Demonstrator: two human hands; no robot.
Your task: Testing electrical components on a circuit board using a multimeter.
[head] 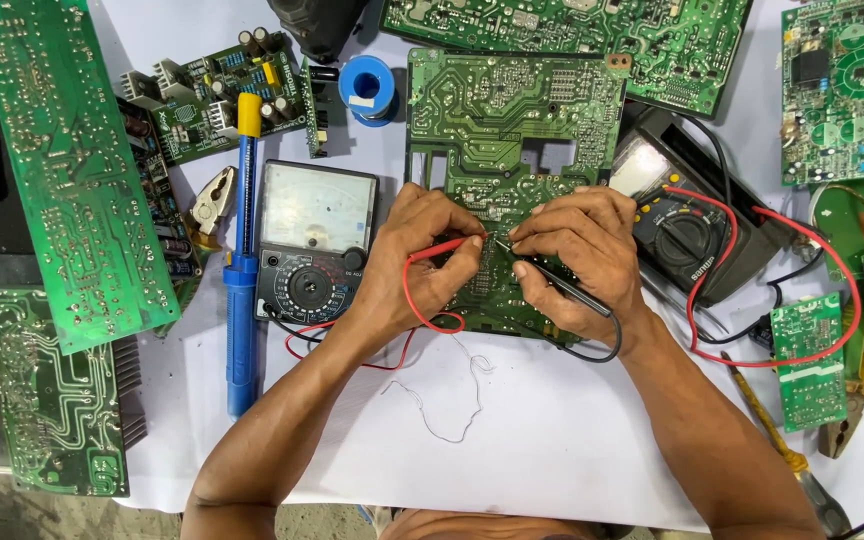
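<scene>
Fingers [452,250] pinch red probe [439,248], black probe [552,280] | circuit board [512,110] | white tabletop [552,430]

Blue desoldering pump [242,270], solder spool [367,88], pliers [214,203], digital multimeter [687,238]

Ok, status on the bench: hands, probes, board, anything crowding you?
Left hand holds red probe, right hand holds black probe. Both tips on green circuit board. Analog meter beside left hand; leads looped near wrists.

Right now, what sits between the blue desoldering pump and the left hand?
In the head view, the analog multimeter lies between the blue desoldering pump and the left hand, which holds the red probe.
</scene>
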